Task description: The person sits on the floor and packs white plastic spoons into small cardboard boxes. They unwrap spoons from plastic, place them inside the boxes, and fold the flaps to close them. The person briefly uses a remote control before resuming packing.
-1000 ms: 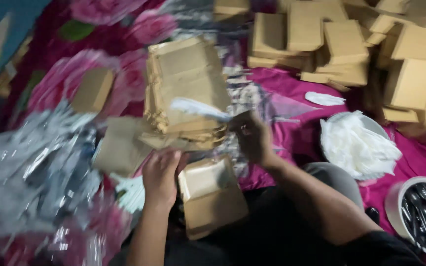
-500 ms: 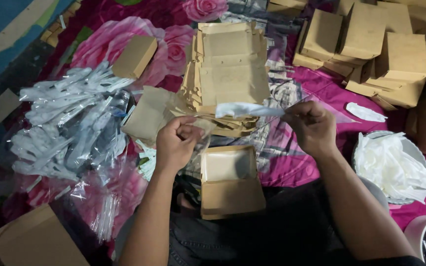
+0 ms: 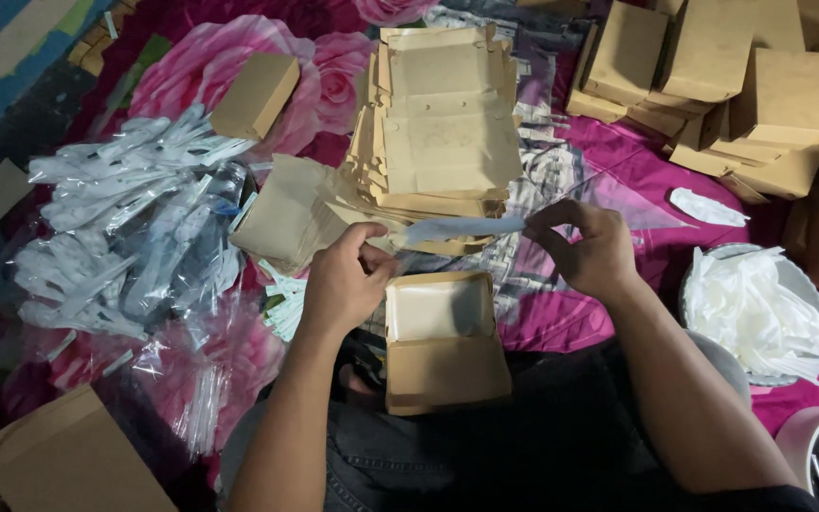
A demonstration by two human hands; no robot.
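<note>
An open brown box point(image 3: 445, 337) is being kept on the lap, nothing yet placed inside. Just beyond it, a clear wrapped utensil packet point(image 3: 464, 228) is being pinched at either end by the left hand point(image 3: 345, 284) and right hand point(image 3: 588, 248), long axis running left to right. Farther off, flat boxes point(image 3: 447, 123) are still stacked unfolded.

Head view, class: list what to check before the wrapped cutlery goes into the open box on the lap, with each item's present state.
1. Wrapped cutlery packet gripped at both ends by left hand and right hand: ok.
2. Open brown box under the packet: ok.
3. Box tray free of contents: ok.
4. Box steady on lap: cannot tell.
5. Flat box stack within reach: ok.
</note>
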